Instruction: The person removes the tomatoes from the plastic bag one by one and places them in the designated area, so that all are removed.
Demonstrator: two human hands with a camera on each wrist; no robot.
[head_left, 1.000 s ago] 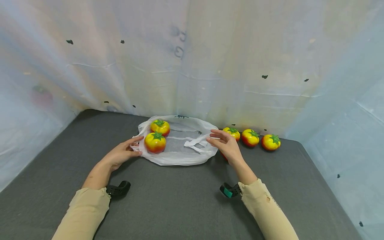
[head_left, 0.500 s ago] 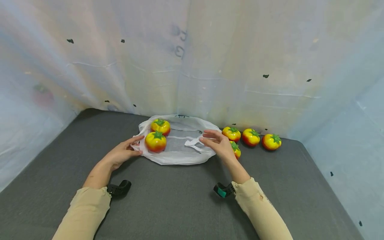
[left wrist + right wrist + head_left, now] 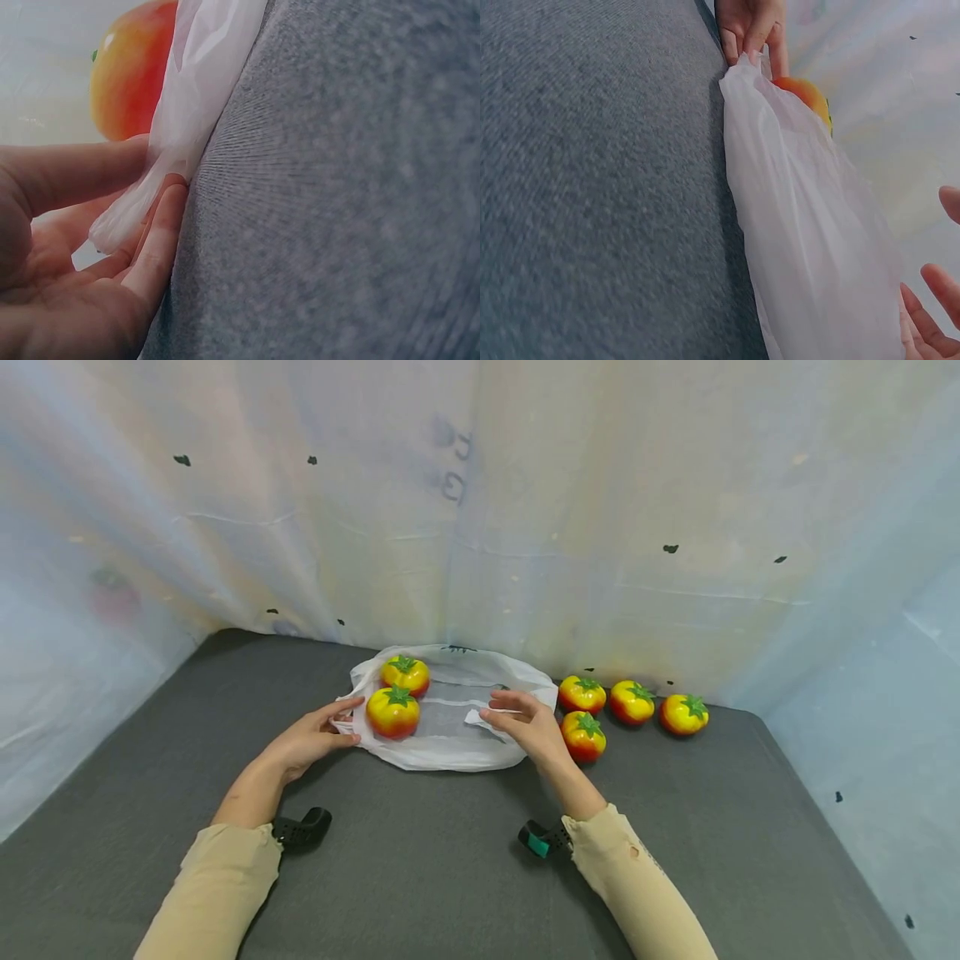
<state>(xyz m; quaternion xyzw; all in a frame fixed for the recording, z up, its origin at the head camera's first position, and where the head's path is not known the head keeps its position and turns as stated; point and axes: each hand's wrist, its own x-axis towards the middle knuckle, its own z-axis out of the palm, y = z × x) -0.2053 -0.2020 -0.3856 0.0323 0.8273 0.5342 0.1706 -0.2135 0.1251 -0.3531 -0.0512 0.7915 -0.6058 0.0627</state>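
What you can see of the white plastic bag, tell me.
The white plastic bag looks thin, wrinkled and see-through, with a dark marking at its far edge and a loose strip toward its right. It lies on the grey table, mouth spread wide. Two red-and-yellow tomatoes sit inside, at the left. The left hand pinches its left edge; the right hand is over its right part, contact unclear.

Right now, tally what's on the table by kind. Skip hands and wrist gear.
White plastic bag: 1
Red-and-yellow tomato-like fruits: 6 (2 in the bag, 4 outside it)
Total: 7
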